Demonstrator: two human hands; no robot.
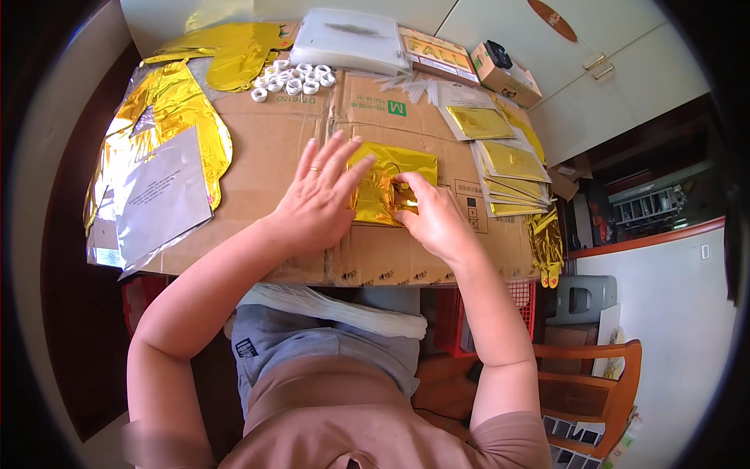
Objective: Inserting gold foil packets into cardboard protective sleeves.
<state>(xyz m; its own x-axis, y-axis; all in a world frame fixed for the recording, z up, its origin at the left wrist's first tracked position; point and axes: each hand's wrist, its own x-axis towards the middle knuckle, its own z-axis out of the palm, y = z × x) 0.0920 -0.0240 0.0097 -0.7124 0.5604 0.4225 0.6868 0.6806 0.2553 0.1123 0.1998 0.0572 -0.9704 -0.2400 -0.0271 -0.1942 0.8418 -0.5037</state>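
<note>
A flat, folded gold foil balloon (380, 205) lies on the cardboard in front of me, its surface creased and shiny. My left hand (319, 195) rests at its left edge with fingers stretched out and spread, a ring on one of them. Thumb and fingers of my right hand (431, 215) are bent together on the foil's right side, gripping it there. Part of the foil is hidden under both hands.
Cardboard (273, 172) covers the table. Left: loose gold foil balloons (187, 98) and a printed sheet (164, 191). Back: white ribbon rolls (294, 84), clear plastic bags (348, 39), thin straws (418, 87), a small box (506, 78). Right: stacked gold foil packets (514, 160).
</note>
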